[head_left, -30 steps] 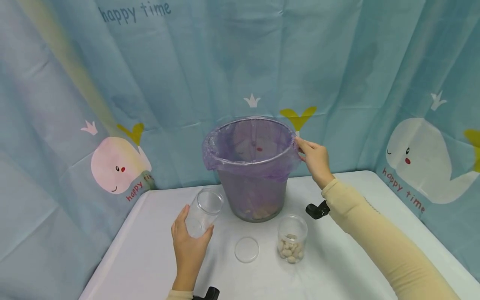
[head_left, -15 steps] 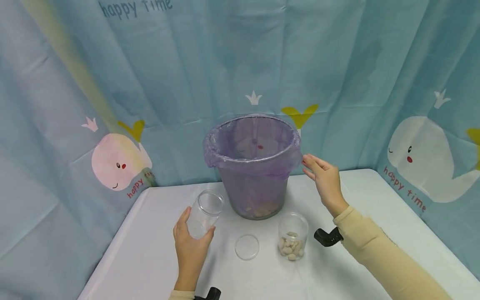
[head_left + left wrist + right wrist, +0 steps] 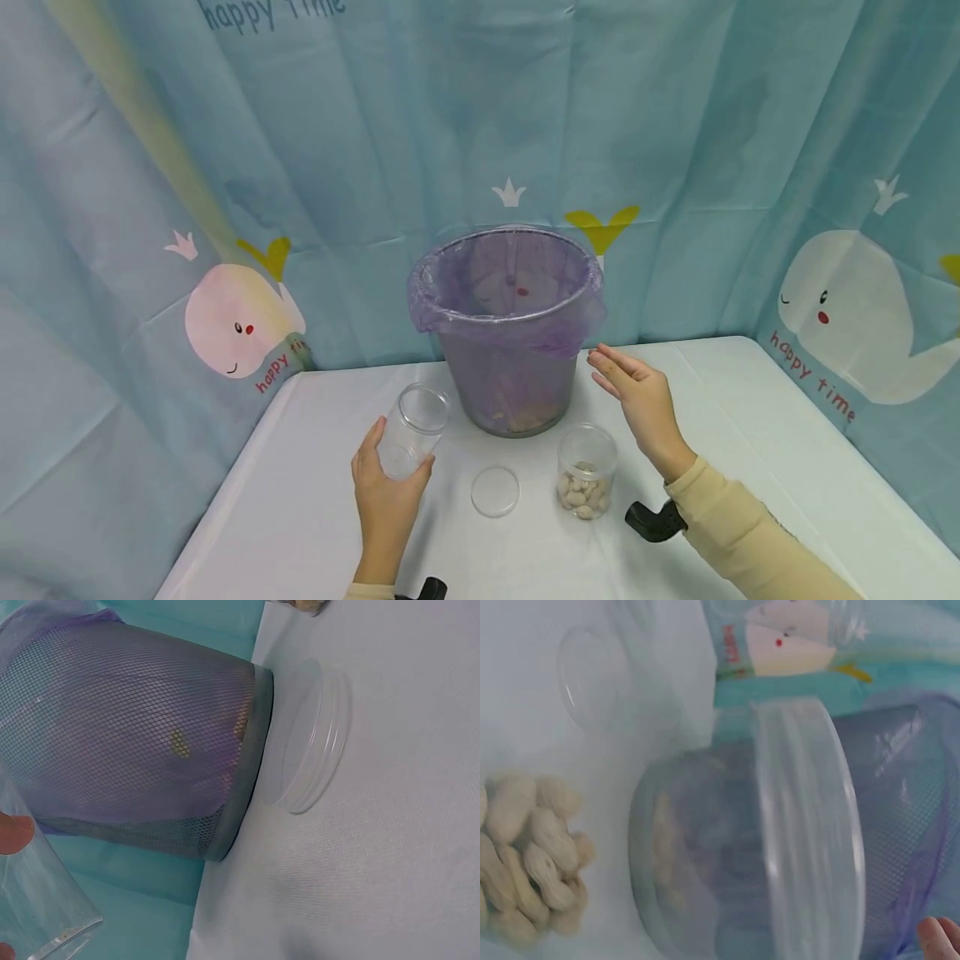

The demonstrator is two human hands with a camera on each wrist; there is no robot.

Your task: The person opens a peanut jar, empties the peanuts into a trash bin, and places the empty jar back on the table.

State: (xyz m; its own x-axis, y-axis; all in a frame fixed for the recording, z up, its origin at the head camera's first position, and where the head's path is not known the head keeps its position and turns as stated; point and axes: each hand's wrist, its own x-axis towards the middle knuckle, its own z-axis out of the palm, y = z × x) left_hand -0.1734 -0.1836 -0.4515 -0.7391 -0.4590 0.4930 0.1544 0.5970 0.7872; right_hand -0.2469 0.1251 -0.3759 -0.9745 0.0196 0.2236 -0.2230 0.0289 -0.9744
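Note:
In the head view my left hand (image 3: 390, 504) grips an upright but tilted clear plastic jar (image 3: 405, 437). No contents show in it; a small pale crumb is visible near its base in the left wrist view. My right hand (image 3: 647, 408) hovers beside the bin with fingers fairly straight, holding nothing. Just left of that hand and nearer to me stands another clear jar (image 3: 587, 454), lidless and partly filled with peanuts (image 3: 536, 859). Between the two jars a round clear lid (image 3: 495, 492) lies on the table.
A mesh waste bin (image 3: 510, 383) stands at the back of the white table (image 3: 262, 508). Its purple bag (image 3: 510, 333) is folded over the rim, and some pale and yellowish bits show through low down. A blue printed curtain (image 3: 360, 150) hangs close behind.
My right hand has left the bin's bagged rim and come down toward me, over to the right of the peanut jar. The left hand keeps its jar almost in place.

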